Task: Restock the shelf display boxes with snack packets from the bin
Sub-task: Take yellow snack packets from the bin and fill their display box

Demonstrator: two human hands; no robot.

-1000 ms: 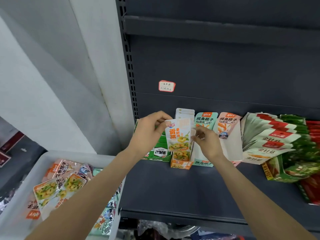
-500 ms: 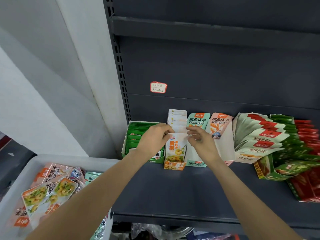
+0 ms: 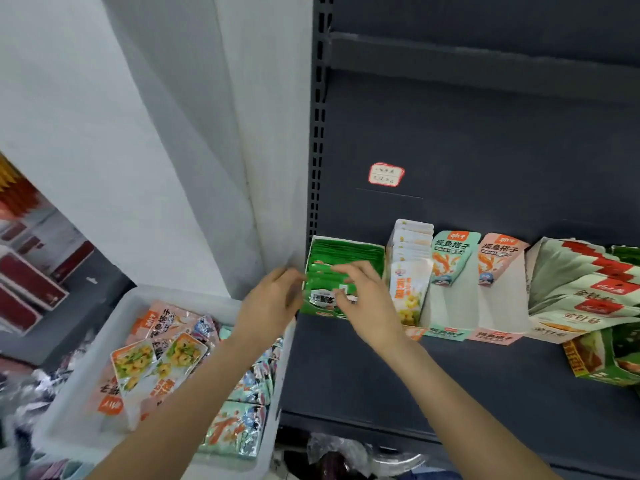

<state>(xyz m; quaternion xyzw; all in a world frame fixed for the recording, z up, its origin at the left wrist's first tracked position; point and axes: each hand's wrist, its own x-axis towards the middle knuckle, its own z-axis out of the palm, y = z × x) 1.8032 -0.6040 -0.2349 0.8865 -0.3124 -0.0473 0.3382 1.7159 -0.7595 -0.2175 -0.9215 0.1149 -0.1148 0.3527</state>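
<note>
- 1 head-worn view only, so no second view shares the scene.
- It looks forward and down, close to the dark shelf [image 3: 450, 368] (wide-angle, edges bowed).
- Both forearms enter from the bottom edge; the white bin [image 3: 104, 327] sits lower left.

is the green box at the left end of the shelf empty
No, the green box is packed with green packets, and both the left hand and the right hand are at its front.
</note>
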